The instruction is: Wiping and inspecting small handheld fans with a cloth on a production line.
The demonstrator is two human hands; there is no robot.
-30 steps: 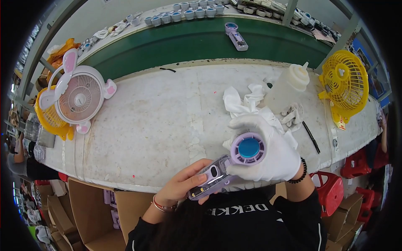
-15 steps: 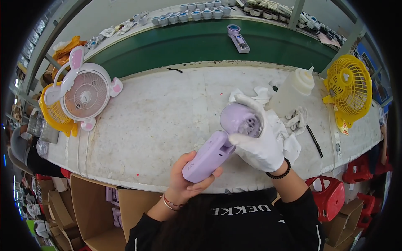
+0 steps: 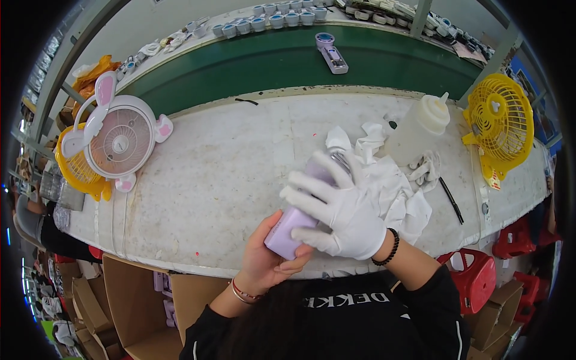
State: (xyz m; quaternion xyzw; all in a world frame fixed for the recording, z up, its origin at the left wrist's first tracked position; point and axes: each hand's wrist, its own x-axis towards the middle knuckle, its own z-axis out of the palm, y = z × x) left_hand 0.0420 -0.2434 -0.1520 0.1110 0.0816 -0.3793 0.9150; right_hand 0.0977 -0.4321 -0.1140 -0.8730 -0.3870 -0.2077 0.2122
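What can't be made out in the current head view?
In the head view:
Purple handheld fan: middle and part of the head, behind the gloved right hand.
Left-side yellow fan: right part, behind the rabbit-eared fan.
Boxed purple items: partly behind the cardboard flap.
Handheld fan on the green surface: fine details, too small.

Left of the left hand (image 3: pixel 270 258): I see wide passage over white tabletop (image 3: pixel 198 192), until the rabbit-eared fan (image 3: pixel 117 146).
Right of the gloved right hand (image 3: pixel 345 222): crumpled white cloths (image 3: pixel 390 180) obstruct, then a black pen (image 3: pixel 451 200).
Far right: translucent bottle (image 3: pixel 414 135) and yellow fan (image 3: pixel 501 117) stand as tall obstacles.
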